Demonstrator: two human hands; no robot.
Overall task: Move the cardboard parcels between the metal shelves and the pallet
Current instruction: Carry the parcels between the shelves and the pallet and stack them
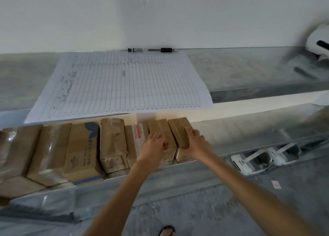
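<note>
Both hands at the right end of the parcel row, centre of frame.
Right hand (pixel 194 141) grasps the near end of the last parcel (pixel 179 128), thumb on its face, so it is the nearer hand. Left hand (pixel 153 144) lies on the neighbouring parcel (pixel 159 127), fingers bent toward the gap; grip cannot be told. The parcel's long axis runs back into the lower shelf (pixel 249 129): likely a straight pull toward the body. Paper (pixel 121 84) lies on the shelf above.

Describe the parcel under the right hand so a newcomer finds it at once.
On the grey metal shelf below the lined paper sheet, brown cardboard parcels stand in a row. The right hand grips the brown parcel at the row's right end; unlike its neighbours, it has only bare shelf to its right.
</note>
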